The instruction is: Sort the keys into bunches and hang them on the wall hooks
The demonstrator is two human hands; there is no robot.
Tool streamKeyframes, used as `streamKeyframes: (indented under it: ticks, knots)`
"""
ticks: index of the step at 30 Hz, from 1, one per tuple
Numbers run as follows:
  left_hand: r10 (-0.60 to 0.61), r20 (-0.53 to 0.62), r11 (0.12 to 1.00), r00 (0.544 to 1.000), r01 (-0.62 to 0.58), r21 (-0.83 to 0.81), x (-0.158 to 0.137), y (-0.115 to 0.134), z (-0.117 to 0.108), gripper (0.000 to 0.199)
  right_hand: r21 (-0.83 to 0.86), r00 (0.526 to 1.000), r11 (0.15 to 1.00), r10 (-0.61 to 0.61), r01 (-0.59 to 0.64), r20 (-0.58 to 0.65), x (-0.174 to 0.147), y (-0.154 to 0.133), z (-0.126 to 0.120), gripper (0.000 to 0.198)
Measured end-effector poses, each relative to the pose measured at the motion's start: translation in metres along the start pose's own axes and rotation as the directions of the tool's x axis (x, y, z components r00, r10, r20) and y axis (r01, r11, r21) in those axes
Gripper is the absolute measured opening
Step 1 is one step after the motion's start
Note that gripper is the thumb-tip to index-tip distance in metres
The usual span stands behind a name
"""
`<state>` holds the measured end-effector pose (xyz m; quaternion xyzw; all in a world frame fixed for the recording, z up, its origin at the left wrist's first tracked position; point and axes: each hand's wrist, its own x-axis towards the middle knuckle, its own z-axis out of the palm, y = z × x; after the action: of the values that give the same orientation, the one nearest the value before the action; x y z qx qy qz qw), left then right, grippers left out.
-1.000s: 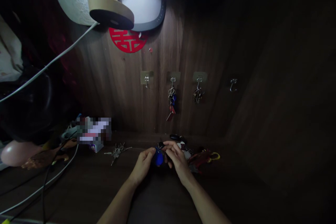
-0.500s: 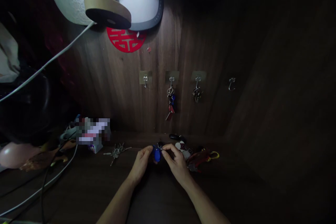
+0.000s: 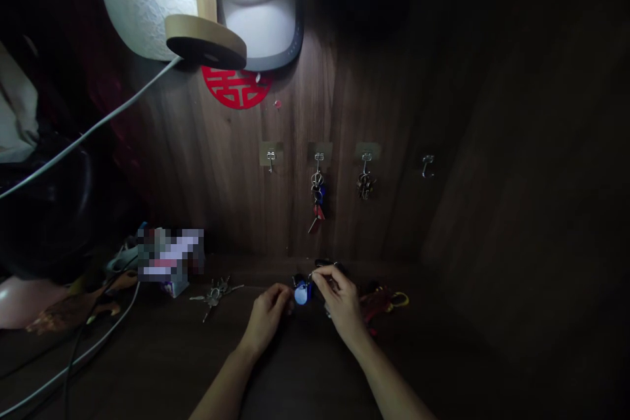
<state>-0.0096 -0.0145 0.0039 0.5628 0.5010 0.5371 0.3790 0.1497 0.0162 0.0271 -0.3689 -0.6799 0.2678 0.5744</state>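
Observation:
A bunch with blue key tags (image 3: 302, 293) hangs low over the dark wooden shelf. My right hand (image 3: 342, 298) pinches its metal ring between thumb and forefinger. Just left of the tags is my left hand (image 3: 268, 312), its fingers curled together; whether anything is between them is hidden. Behind my right hand lies a black fob (image 3: 325, 263), partly covered. To its right are dark red items with a yellow loop (image 3: 399, 300), dim in shadow. Left of my left hand, a ring of loose keys (image 3: 215, 295) lies spread on the shelf.
Metal hooks are stuck on the wooden wall: the left hook (image 3: 270, 161) and far right hook (image 3: 428, 166) are bare. Between them hang a key bunch with red tags (image 3: 317, 200) and another key bunch (image 3: 365, 185). A lamp (image 3: 205, 36) and white cable (image 3: 113, 105) are at left.
My left hand has come off the blue tag, and my right hand now has the bunch by its ring. The tags have turned, with a pale blue face showing. The view has tilted slightly up.

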Motion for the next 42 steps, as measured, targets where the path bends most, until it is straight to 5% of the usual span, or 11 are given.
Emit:
streamKeyframes:
  ticks: [11, 24, 42]
  knots:
    - [0.029, -0.007, 0.995, 1.0, -0.029, 0.101, 0.002, -0.009, 0.003, 0.032, 0.024, 0.981, 0.992, -0.117, 0.122, -0.152, 0.087, -0.039, -0.025, 0.02]
    - [0.01, 0.022, 0.981, 1.0, -0.014, 0.194, 0.004, -0.009, 0.005, 0.033, 0.071, 0.937, 0.973, -0.191, 0.221, -0.293, 0.188, -0.067, -0.018, 0.019]
    - [0.005, 0.016, 0.984, 1.0, -0.008, 0.181, 0.007, -0.011, 0.003, 0.032, 0.054, 0.958, 0.988, -0.124, 0.142, -0.257, 0.192, -0.038, -0.012, 0.026]
